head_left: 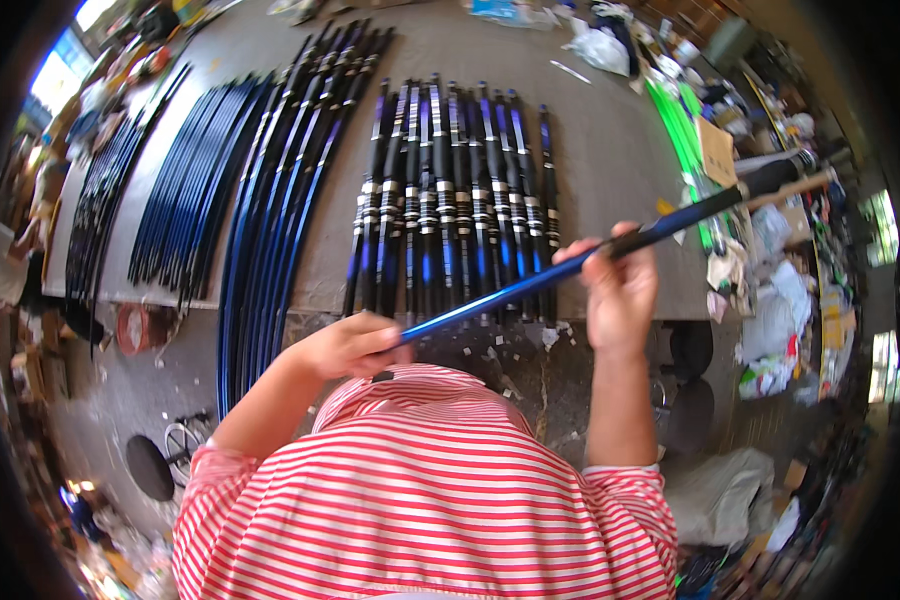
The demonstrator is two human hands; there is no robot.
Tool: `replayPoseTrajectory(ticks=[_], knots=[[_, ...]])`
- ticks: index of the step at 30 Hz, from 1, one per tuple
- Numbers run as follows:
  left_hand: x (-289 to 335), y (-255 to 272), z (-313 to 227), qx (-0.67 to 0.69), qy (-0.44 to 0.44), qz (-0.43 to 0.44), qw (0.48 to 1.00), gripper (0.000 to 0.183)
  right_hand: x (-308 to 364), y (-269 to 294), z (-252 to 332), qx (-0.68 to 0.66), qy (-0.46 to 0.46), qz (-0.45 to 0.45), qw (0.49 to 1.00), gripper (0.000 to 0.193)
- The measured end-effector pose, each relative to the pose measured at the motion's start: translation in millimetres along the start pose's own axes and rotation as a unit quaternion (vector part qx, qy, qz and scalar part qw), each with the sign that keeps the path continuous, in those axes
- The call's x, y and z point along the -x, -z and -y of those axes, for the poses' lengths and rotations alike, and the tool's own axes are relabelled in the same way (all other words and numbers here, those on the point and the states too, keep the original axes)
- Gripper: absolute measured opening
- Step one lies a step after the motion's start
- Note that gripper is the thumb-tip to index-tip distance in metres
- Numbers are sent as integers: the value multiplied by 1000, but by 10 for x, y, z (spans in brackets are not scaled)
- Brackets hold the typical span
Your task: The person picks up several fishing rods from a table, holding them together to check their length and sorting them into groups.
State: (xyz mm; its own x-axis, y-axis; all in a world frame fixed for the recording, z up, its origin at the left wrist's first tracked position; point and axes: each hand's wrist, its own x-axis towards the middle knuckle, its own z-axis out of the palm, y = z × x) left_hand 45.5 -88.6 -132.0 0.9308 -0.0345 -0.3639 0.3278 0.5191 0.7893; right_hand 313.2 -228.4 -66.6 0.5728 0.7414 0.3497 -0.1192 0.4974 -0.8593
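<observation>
Blue rod is in both my hands: my left grip is closed round its lower end, close to my body, and my right grip pinches it farther up, thumb and fingers about the shaft. From the left grip its long axis slants away up to the right, so the right is nearer the dark end. Glossy blue between my hands, it turns black past the right one and seems to thicken; I cannot tell where it ends. It hangs above the near edge of the tabletop, crosswise to the banded rods lined up there.
</observation>
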Motion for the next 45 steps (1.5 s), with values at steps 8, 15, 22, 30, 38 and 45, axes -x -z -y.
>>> replayPoseTrajectory(ticks=[8, 15, 22, 30, 38, 45], knots=[[1077, 269, 249, -118, 80, -199, 970, 38, -253, 1348, 292, -13, -106, -189, 976, 23], [361, -452, 68, -752, -54, -392, 528, 48, -293, 909, -387, -186, -162, -327, 913, 19], [80, -887, 272, -759, -14, -445, 475, 31, -283, 427, -540, -319, -280, -377, 823, 30], [359, -1095, -62, -143, 276, -196, 930, 43, -292, 475, -576, -418, -338, -167, 827, 42], [591, -762, 402, -49, 143, -258, 954, 36, -512, 95, -907, -285, -377, -86, 877, 31], [719, -25, 605, -417, 62, -583, 694, 39, 8, 306, -1251, -200, -429, -18, 881, 33]])
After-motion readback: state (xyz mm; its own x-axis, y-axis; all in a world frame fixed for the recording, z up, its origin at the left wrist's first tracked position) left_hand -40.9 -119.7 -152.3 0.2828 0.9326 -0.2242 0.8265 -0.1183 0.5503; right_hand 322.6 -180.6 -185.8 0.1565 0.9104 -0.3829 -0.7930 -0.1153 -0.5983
